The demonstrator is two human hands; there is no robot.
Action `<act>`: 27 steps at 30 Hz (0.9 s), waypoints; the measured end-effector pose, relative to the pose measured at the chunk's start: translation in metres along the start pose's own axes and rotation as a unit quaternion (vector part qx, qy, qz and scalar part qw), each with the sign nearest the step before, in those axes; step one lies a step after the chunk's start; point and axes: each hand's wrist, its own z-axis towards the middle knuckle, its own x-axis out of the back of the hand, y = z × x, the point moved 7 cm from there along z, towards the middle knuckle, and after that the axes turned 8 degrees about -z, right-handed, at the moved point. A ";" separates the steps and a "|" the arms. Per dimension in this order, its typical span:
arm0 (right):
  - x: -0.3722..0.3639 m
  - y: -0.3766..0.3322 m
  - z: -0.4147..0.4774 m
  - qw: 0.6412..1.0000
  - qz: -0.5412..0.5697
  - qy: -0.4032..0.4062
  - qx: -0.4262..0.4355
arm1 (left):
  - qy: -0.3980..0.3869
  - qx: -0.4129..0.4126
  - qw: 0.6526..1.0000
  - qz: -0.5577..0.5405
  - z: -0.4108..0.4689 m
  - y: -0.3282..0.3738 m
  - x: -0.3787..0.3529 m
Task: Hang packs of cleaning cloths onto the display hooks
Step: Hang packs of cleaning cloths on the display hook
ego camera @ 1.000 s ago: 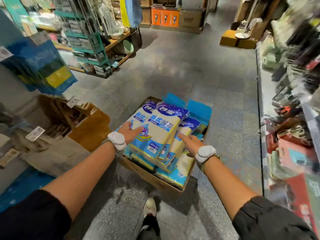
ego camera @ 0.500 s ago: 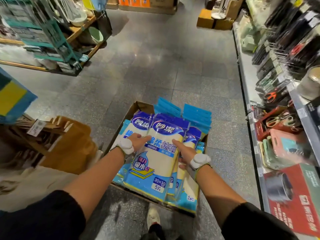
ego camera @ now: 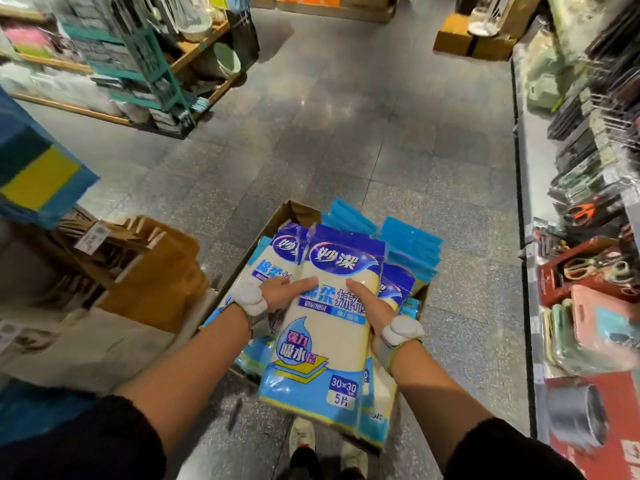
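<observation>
A stack of blue-and-cream packs of cleaning cloths (ego camera: 329, 341) is lifted above an open cardboard box (ego camera: 294, 209) on the floor. My left hand (ego camera: 284, 292) grips the stack's left side, thumb on the top pack. On the stack's right side my right hand (ego camera: 370, 306) grips it, thumb on top and fingers hidden underneath. More packs and blue cloths (ego camera: 408, 244) lie in the box. No display hooks for these packs are plainly in view.
A shelf of scissors and boxed goods (ego camera: 588, 271) runs along the right. Brown paper bags (ego camera: 152, 271) and a blue-yellow pack (ego camera: 38, 168) are at the left. A green rack (ego camera: 152, 64) stands far left. My shoes (ego camera: 304, 441) are below the stack.
Both hands closed on the stack of packs and raised it out of the box toward me. The view tilted up along the aisle.
</observation>
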 end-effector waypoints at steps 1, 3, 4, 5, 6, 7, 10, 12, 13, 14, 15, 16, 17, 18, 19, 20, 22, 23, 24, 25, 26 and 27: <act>0.000 -0.002 0.000 1.000 0.015 -0.012 0.001 | -0.003 0.000 0.999 -0.039 -0.016 0.003 -0.004; -0.006 -0.008 -0.005 0.998 0.038 -0.047 0.003 | -0.027 -0.012 0.992 -0.122 -0.053 0.013 -0.019; -0.010 -0.012 -0.005 0.997 0.045 -0.055 0.005 | -0.043 -0.019 0.986 -0.159 -0.061 0.016 -0.024; -0.016 -0.017 -0.007 0.997 0.037 -0.062 0.009 | -0.042 -0.025 0.979 -0.197 -0.070 0.017 -0.026; -0.021 -0.023 -0.011 0.997 0.030 -0.070 0.017 | -0.035 -0.026 0.972 -0.232 -0.078 0.017 -0.027; -0.030 -0.027 -0.016 0.997 0.007 -0.079 0.024 | -0.022 -0.029 0.961 -0.272 -0.092 0.015 -0.025; -0.037 -0.036 -0.014 0.995 -0.027 -0.082 0.050 | -0.022 -0.035 0.939 -0.342 -0.112 0.015 -0.022; -0.050 -0.040 -0.019 0.990 -0.053 -0.116 0.062 | 0.004 -0.060 0.923 -0.379 -0.132 0.009 -0.007; -0.060 -0.041 -0.025 0.986 -0.065 -0.137 0.065 | 0.023 -0.080 0.915 -0.395 -0.141 0.003 0.005; -0.072 -0.041 -0.030 0.983 -0.072 -0.159 0.062 | 0.042 -0.100 0.909 -0.403 -0.149 -0.003 0.019; -0.084 -0.040 -0.036 0.979 -0.068 -0.182 0.057 | 0.067 -0.113 0.902 -0.410 -0.156 -0.011 0.034; -0.097 -0.039 -0.042 0.977 -0.069 -0.195 0.053 | 0.085 -0.121 0.896 -0.419 -0.163 -0.021 0.047; -0.102 -0.040 -0.044 0.976 -0.064 -0.204 0.050 | 0.093 -0.125 0.891 -0.426 -0.165 -0.023 0.053; -0.115 -0.037 -0.047 0.972 -0.074 -0.219 0.045 | 0.106 -0.133 0.883 -0.438 -0.173 -0.033 0.064; -0.131 -0.034 -0.053 0.967 -0.088 -0.235 0.043 | 0.118 -0.141 0.876 -0.446 -0.180 -0.046 0.075; -0.144 -0.032 -0.058 0.963 -0.104 -0.244 0.048 | 0.125 -0.145 0.875 -0.446 -0.186 -0.057 0.085; -0.173 -0.027 -0.072 0.954 -0.140 -0.260 0.058 | 0.138 -0.150 0.876 -0.438 -0.200 -0.083 0.102; -0.191 -0.021 -0.079 0.948 -0.158 -0.272 0.053 | 0.140 -0.153 0.870 -0.447 -0.208 -0.099 0.111; -0.198 -0.017 -0.081 0.943 -0.161 -0.289 0.046 | 0.135 -0.153 0.868 -0.453 -0.212 -0.106 0.112; -0.212 -0.010 -0.087 0.936 -0.170 -0.306 0.038 | 0.135 -0.151 0.863 -0.463 -0.221 -0.119 0.117; -0.227 -0.001 -0.092 0.931 -0.176 -0.317 0.030 | 0.140 -0.152 0.856 -0.474 -0.229 -0.134 0.125; -0.249 0.010 -0.102 0.926 -0.191 -0.326 0.023 | 0.149 -0.150 0.843 -0.495 -0.239 -0.159 0.136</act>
